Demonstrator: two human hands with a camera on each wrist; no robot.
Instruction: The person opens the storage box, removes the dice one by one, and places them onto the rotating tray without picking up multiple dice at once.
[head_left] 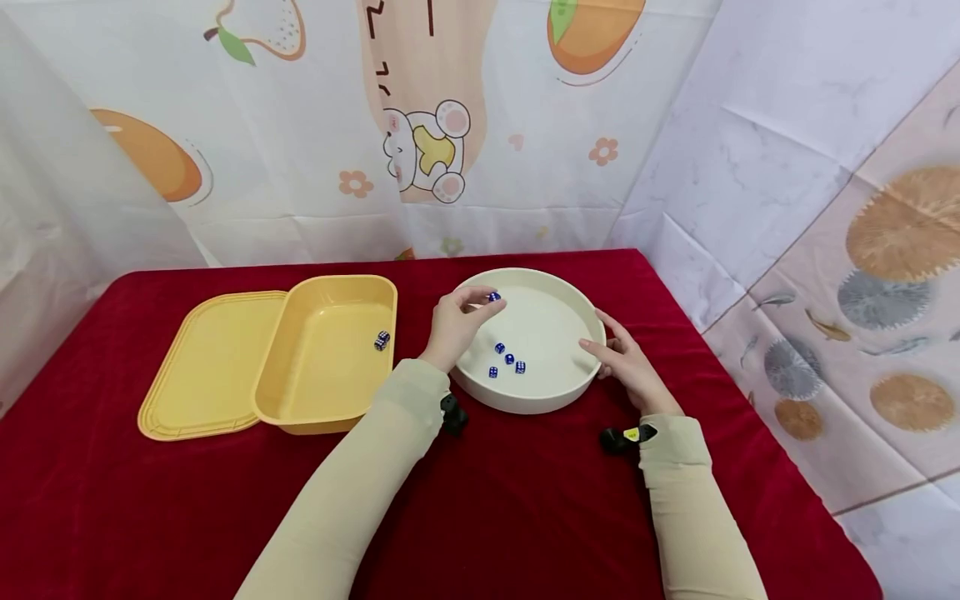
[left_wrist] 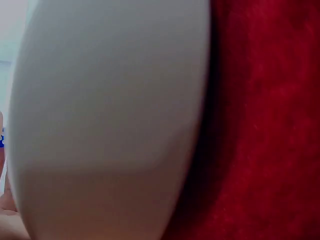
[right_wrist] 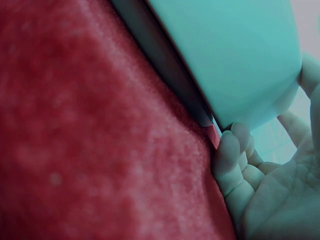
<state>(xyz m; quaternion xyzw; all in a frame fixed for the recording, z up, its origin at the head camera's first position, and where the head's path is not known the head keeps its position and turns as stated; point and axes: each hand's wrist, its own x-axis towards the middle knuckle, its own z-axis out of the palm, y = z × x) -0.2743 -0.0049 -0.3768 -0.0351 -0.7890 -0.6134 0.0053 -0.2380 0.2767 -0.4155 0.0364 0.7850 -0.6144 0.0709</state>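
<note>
on a red velvet tablecloth, the right hand rests with relaxed fingers against the side of a round cream plastic bowl. four small blue dice lie inside. the left hand pinches another blue die above the bowl's far left rim. further left, a yellow rectangular plastic tub holds one die.

Our head view looking down over the desk, both wrist views pressed close against the round dish wall, shared across all three
</note>
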